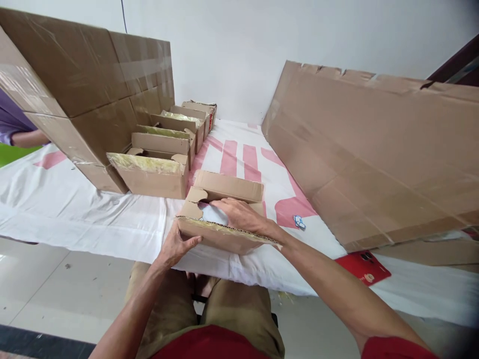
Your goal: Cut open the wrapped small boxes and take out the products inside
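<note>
A small open cardboard box sits at the near edge of the white-covered table. My left hand grips the box's near left corner, fingers curled on its front wall. My right hand reaches into the box, palm down, fingers stretched over a pale blue-white item inside. Whether the fingers grip that item is hidden.
A row of several similar open boxes runs back along large taped cartons at left. A big flat cardboard sheet leans at right. A red phone and a small blue-white piece lie on the cloth. Another person's arm shows far left.
</note>
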`<state>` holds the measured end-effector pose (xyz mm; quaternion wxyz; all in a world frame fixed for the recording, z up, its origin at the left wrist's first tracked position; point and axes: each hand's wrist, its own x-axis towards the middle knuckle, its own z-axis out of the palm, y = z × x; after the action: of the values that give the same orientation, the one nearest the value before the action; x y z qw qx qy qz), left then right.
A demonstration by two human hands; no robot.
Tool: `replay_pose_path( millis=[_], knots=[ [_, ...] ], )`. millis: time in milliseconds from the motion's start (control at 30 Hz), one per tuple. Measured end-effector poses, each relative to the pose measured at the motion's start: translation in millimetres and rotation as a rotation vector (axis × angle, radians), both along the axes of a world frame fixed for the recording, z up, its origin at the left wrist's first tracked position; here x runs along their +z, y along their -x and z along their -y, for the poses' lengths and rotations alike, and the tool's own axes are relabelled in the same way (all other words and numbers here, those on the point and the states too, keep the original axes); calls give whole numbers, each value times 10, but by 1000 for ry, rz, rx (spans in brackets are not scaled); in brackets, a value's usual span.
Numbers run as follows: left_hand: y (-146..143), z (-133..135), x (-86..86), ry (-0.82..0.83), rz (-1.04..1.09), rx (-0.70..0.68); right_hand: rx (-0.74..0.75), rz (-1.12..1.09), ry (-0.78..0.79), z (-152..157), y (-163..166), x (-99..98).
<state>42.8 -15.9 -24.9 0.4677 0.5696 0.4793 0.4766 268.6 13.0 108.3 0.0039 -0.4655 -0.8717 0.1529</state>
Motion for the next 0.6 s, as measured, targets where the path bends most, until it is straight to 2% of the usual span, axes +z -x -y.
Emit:
replay_pose_path(
  millis=[167,400,500,600],
  knots=[
    [-43,31,-10,3,-44,-3,-132,-292,-83,73,-90,191],
    [-99,41,11,-31,-70,46,-320,-664,-267,309,-418,697],
    [-145,-61,10,-30,-74,65,-387,-765,-419,484,-679,874],
    [-227,-314,29,-46,-25,52,-472,-797,-546,711,-931,986]
  ],
)
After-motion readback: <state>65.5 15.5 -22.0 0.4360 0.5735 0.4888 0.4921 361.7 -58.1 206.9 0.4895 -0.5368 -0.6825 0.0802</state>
